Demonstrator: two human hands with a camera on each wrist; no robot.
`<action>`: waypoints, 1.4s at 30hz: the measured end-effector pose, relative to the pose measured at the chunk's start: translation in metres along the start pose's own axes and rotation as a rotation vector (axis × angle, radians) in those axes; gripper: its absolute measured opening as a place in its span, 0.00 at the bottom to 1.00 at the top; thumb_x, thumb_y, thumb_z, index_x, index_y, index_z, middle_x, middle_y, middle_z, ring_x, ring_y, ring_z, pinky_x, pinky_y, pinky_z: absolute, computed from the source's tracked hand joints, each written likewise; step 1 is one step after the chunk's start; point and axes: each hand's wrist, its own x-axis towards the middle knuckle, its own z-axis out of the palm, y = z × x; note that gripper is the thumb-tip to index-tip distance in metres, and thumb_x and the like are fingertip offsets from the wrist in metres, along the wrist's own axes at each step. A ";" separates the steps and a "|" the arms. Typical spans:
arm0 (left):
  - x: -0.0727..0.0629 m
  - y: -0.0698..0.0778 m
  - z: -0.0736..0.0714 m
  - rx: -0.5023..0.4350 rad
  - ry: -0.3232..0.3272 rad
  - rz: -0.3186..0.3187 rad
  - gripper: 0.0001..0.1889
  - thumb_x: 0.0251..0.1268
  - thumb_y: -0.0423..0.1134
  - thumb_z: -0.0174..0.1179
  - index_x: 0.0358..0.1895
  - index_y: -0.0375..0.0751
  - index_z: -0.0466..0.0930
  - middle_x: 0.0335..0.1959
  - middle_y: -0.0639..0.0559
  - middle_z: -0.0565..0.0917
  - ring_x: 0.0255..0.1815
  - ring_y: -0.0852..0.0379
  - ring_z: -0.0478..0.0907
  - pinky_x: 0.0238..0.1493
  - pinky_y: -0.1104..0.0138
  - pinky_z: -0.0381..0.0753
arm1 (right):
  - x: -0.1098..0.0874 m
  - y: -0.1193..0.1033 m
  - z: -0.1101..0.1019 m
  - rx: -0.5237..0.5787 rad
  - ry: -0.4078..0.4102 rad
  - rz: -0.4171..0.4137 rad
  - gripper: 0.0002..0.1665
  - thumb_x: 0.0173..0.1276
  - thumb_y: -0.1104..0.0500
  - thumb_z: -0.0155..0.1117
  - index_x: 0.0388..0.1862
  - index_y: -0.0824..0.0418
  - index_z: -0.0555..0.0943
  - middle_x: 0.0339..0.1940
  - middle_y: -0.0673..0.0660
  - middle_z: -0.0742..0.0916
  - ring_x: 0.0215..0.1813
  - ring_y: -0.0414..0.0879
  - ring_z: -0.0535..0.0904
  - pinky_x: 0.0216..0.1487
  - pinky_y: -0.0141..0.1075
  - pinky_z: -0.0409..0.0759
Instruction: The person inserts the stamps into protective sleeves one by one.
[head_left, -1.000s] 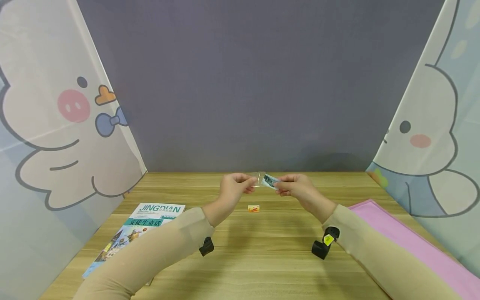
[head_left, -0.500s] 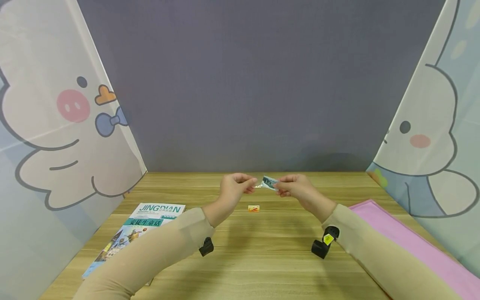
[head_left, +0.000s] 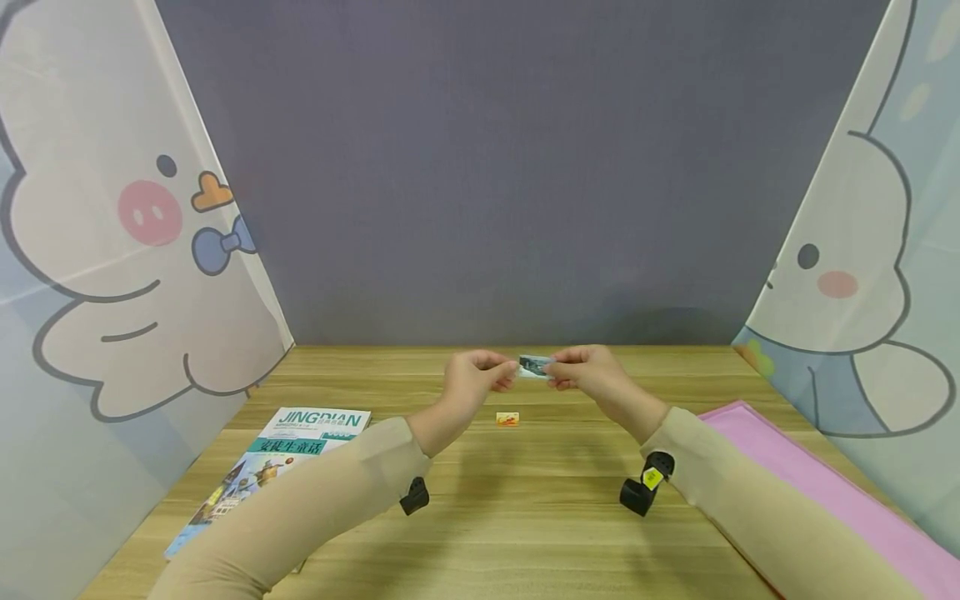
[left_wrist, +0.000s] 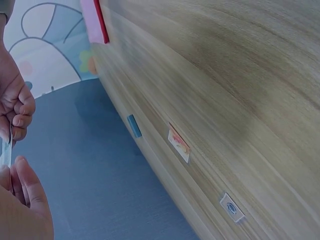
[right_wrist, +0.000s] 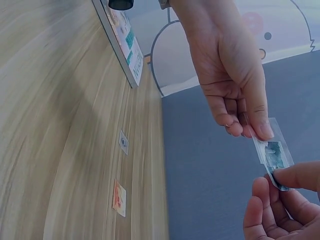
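Observation:
Above the back of the table, my left hand [head_left: 480, 375] pinches a small clear plastic sleeve [right_wrist: 276, 129] between thumb and fingers. Facing it, my right hand [head_left: 596, 372] pinches the lower end of a small card with a dark green picture [right_wrist: 274, 152]. In the right wrist view the card overlaps the sleeve and seems to lie at least partly inside it; how deep is unclear. Both hands are close together, with the card bridging the gap. At the left edge of the left wrist view the card appears nearly edge-on.
On the wooden table [head_left: 517, 517] lie an orange picture card [head_left: 507, 419], a small white card with a dark round print [left_wrist: 232, 207] and a small blue block [left_wrist: 134, 126]. A magazine [head_left: 281, 454] is at left, a pink flat board [head_left: 817, 492] at right. A grey panel [head_left: 510, 183] closes the back.
The card in my right hand has turned from slanting to level and moved slightly left, to the left fingertips and the sleeve. The left hand has hardly moved.

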 end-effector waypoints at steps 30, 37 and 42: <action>-0.021 0.033 -0.004 -0.008 -0.054 -0.026 0.11 0.64 0.32 0.63 0.43 0.24 0.83 0.40 0.29 0.84 0.36 0.41 0.85 0.47 0.50 0.85 | 0.003 0.006 -0.008 0.183 -0.183 -0.116 0.20 0.73 0.67 0.54 0.58 0.79 0.73 0.46 0.62 0.88 0.41 0.43 0.87 0.55 0.44 0.84; -0.004 0.012 -0.005 -0.015 -0.055 -0.042 0.12 0.62 0.32 0.65 0.43 0.25 0.83 0.40 0.34 0.86 0.32 0.46 0.86 0.46 0.51 0.86 | 0.004 0.007 -0.006 0.159 -0.179 -0.125 0.21 0.72 0.66 0.56 0.58 0.79 0.73 0.41 0.55 0.88 0.39 0.40 0.86 0.50 0.36 0.85; 0.003 0.002 -0.006 -0.031 -0.059 -0.037 0.12 0.61 0.34 0.67 0.42 0.27 0.84 0.39 0.37 0.87 0.29 0.53 0.86 0.43 0.54 0.87 | 0.006 0.006 -0.005 0.141 -0.192 -0.136 0.20 0.72 0.66 0.56 0.57 0.80 0.73 0.37 0.51 0.87 0.38 0.39 0.85 0.47 0.34 0.85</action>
